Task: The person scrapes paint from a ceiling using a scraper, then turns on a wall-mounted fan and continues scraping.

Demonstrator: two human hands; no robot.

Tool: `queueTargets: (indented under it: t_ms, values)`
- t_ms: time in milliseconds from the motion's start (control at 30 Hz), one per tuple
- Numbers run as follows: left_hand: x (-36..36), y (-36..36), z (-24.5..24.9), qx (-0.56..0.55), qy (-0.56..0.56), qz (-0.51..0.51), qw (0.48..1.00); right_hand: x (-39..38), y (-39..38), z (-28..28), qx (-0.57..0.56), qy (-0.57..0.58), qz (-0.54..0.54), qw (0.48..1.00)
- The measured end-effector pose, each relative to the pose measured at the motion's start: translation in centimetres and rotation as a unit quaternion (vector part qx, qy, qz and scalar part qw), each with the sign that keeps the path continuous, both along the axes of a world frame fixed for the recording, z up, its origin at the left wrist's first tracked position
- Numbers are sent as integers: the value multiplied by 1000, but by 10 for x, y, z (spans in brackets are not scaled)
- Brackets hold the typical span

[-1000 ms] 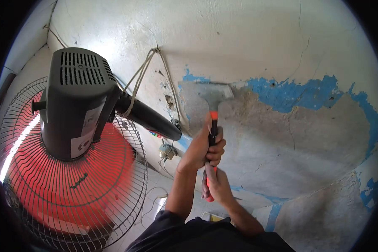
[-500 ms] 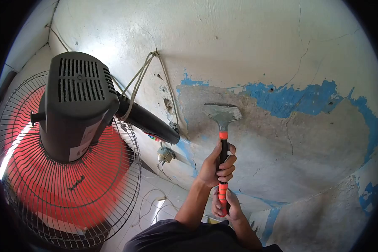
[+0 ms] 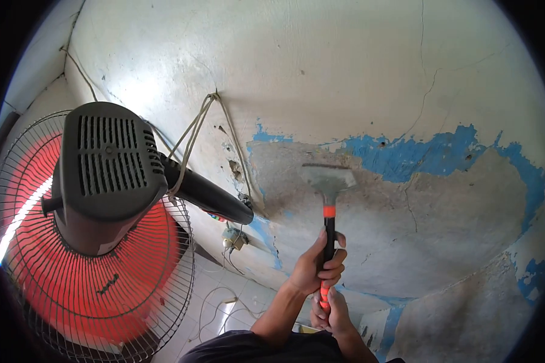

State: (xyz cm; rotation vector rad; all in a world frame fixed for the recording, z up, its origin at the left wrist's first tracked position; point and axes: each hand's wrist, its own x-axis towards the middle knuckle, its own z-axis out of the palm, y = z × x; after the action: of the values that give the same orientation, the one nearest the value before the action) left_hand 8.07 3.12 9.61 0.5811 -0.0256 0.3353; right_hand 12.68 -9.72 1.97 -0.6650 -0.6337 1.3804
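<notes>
A long-handled scraper (image 3: 329,180) with a wide grey head and a black and orange handle points up at the wall. My left hand (image 3: 318,265) is closed around the black middle of its handle, the thumb lying along the shaft. Below it, my right hand (image 3: 333,313) wraps the orange lower end. The slightly blurred blade overlaps a bare grey patch of wall (image 3: 369,224), just under its upper edge. Along that edge runs a ragged strip of blue old paint (image 3: 399,154), with whitish paint above it.
A black fan (image 3: 112,160) with red blades behind a wire guard (image 3: 188,275) stands close on the left. A looped cord (image 3: 191,136) hangs from the wall beside it. Lower down is a socket with plugs (image 3: 233,238). A cable (image 3: 209,302) lies on the tiled floor.
The camera view has tilted up, so wall and fan sit lower in the frame. Against the wall, the scraper head has moved slightly right. Both hands keep hold of the handle.
</notes>
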Motion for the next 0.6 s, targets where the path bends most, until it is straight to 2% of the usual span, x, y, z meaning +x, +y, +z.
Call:
queueTargets:
  t_ms: [100,233,400,600]
  values:
    - [6,2,23,45,26,-15,999,1,3,3,9,7,-1,1000]
    - [6,-2,14,59,61,5,996,-3,-1,-11,-19,16,0,1000]
    - [6,2,33,77,70,21,994,-5,7,7,-36,-16,-11,999]
    - [3,0,20,67,123,60,988,-8,4,2,-64,-21,15,998]
